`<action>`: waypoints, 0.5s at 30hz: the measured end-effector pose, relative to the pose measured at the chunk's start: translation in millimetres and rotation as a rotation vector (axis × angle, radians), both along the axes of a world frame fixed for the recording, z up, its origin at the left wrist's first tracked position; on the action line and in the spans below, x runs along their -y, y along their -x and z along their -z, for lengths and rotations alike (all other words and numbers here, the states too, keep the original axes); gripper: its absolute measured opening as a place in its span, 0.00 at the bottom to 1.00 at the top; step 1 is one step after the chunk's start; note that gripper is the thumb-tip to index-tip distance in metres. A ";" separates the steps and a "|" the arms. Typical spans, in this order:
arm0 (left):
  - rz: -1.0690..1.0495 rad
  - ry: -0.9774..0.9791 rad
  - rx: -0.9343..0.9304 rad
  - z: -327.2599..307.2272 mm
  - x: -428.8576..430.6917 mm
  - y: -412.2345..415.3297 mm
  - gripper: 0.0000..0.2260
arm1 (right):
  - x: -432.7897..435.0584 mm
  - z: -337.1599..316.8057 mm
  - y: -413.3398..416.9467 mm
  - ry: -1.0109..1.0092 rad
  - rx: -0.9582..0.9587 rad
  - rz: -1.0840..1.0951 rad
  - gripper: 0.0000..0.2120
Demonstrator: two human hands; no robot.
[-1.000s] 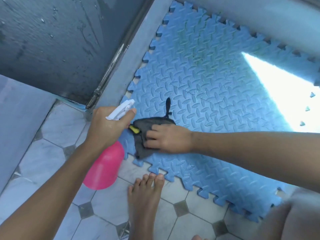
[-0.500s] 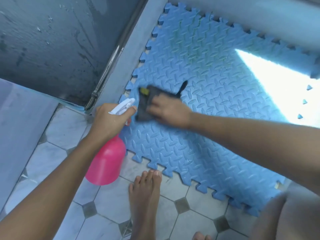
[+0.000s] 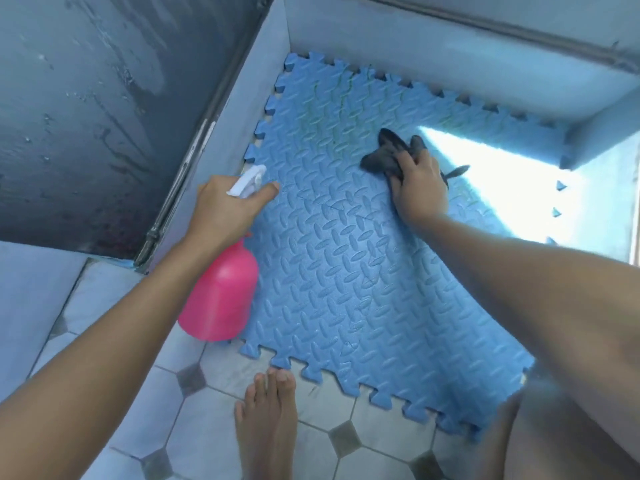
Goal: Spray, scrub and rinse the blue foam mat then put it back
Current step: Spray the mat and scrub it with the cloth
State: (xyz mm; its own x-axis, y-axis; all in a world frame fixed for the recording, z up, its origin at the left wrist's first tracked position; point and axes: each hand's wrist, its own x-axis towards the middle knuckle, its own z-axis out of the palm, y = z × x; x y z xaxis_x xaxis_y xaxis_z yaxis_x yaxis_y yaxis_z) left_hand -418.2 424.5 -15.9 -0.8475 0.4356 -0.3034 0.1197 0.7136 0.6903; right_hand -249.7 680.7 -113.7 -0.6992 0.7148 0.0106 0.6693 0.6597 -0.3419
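Observation:
The blue foam mat (image 3: 346,271) with toothed edges lies flat on the floor in a corner, with a bright patch of sunlight on its far right part. My right hand (image 3: 417,188) presses a dark grey cloth (image 3: 384,157) onto the far middle of the mat, fingers curled over it. My left hand (image 3: 228,209) grips the white trigger head of a pink spray bottle (image 3: 221,292), held above the mat's left edge with the nozzle toward the mat.
A dark wet wall (image 3: 86,116) with a metal rail (image 3: 187,178) runs along the left. A pale ledge (image 3: 485,71) borders the mat's far side. My bare foot (image 3: 268,424) stands on the white tiled floor (image 3: 166,410) at the mat's near edge.
My right hand has swept the cloth from the mat's near left corner up and across to its far middle. The left hand has kept its hold on the spray bottle.

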 end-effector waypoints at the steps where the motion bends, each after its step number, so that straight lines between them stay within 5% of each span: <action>1: 0.008 0.008 0.002 1.0 -11.7 4.6 0.31 | 3.8 0.4 0.0 0.005 -0.001 0.037 0.18; 6: 0.043 0.077 -0.059 -0.4 -67.6 22.6 0.24 | 14.8 8.5 2.7 -0.040 -0.005 0.113 0.16; 15: 0.108 0.114 -0.155 9.4 -104.6 53.1 0.27 | 20.4 23.2 1.8 -0.082 -0.046 0.171 0.16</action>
State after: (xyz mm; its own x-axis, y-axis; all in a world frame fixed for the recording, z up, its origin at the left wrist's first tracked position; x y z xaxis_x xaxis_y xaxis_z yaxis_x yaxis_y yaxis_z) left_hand -471.3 529.1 -25.2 -0.8383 0.4963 -0.2258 0.2976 0.7635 0.5732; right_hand -251.5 660.3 -136.8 -0.5647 0.8188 0.1028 0.7593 0.5643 -0.3241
